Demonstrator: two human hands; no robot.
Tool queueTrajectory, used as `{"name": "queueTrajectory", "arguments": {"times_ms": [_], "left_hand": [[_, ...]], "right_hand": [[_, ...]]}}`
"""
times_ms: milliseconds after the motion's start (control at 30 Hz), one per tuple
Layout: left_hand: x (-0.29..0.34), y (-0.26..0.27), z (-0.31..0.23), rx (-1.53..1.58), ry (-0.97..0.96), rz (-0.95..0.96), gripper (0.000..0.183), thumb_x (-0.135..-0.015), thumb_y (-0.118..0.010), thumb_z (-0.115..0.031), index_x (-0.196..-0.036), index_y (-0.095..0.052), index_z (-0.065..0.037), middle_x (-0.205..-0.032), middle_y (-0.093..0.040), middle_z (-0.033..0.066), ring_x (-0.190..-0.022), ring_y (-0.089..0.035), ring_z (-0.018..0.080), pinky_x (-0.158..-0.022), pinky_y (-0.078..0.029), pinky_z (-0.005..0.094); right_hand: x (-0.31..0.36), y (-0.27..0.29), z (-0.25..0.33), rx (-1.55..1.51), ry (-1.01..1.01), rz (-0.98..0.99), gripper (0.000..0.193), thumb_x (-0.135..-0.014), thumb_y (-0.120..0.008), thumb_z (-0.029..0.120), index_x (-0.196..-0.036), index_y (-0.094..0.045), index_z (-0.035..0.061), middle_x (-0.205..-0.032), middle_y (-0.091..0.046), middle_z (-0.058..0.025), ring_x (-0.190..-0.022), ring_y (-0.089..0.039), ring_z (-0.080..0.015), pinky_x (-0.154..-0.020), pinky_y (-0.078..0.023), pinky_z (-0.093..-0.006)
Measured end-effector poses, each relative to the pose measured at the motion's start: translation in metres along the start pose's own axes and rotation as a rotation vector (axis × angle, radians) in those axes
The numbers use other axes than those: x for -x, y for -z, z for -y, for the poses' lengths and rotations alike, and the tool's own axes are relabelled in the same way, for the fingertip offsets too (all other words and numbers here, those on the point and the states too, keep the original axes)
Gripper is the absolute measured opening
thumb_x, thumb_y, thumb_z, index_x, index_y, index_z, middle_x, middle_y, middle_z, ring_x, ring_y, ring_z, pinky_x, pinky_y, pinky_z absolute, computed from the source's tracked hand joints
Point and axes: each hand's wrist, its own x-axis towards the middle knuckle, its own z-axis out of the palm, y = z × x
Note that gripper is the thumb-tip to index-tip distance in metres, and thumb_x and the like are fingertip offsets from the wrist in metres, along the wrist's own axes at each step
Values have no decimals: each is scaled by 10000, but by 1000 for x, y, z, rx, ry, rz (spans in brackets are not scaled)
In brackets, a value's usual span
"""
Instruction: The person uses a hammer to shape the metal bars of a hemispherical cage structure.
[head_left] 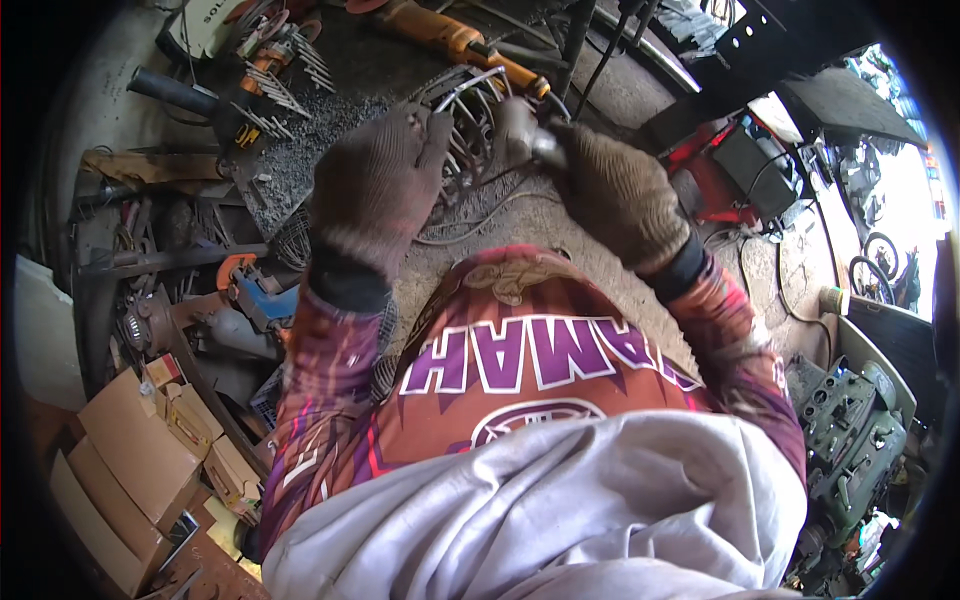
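Both my hands wear brown ribbed work gloves. My left hand (380,185) is closed at the edge of a metal piece made of several curved bars (470,115), in front of me. My right hand (625,195) is wrapped round the handle of a hammer (515,132). The hammer's grey head is slightly blurred and lies over the right side of the curved bars. Whether it touches them I cannot tell. My left fingertips are partly hidden behind the glove.
An orange power tool (430,30) lies beyond the bars. Thin metal rods (312,65) are at the far left. Cardboard boxes (130,450) stand at the near left. At right are a red machine (725,175), cables (785,290) and a green machine (850,440).
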Motion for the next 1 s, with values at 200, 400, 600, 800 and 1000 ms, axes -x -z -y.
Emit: {"name": "queueTrajectory", "arguments": {"times_ms": [200,400,600,800,1000], "left_hand": [[1,6,7,100,-20,73,283,-946,-587,-321,-834,-666,-73,-694,-633,154,-622,-640,348,-538,-502,415],[6,-1,8,170,-7,75,307,-954,-568,-336,-832,-663,-71,-723,-637,156,-660,-640,356,-572,-508,416],[6,10,3,221,-65,39,240,-947,-591,-270,-851,-676,-67,-751,-660,145,-664,-653,343,-572,-515,399],[-1,10,18,368,44,47,177,-922,-627,-201,-863,-679,-42,-724,-648,138,-615,-651,282,-543,-484,361],[26,-11,25,824,270,15,193,-950,-626,-193,-915,-682,-11,-770,-655,48,-706,-575,104,-637,-456,289]], "right_hand": [[6,2,8,-70,55,-183,415,-875,-663,341,-1219,-576,125,-821,-675,-139,-732,-677,-331,-611,-539,-426],[20,5,14,-49,101,-159,474,-852,-683,339,-1259,-558,129,-818,-672,-137,-753,-679,-332,-645,-540,-432],[12,-1,7,-24,67,-34,474,-844,-679,292,-1263,-545,115,-805,-667,-148,-738,-681,-331,-646,-542,-445],[15,-4,-4,-232,-141,-210,408,-852,-715,312,-1177,-584,105,-917,-684,-171,-839,-681,-362,-681,-533,-435],[20,-34,-27,-742,-258,-306,347,-918,-644,247,-1191,-569,47,-962,-657,-105,-867,-641,-204,-753,-511,-336]]}}
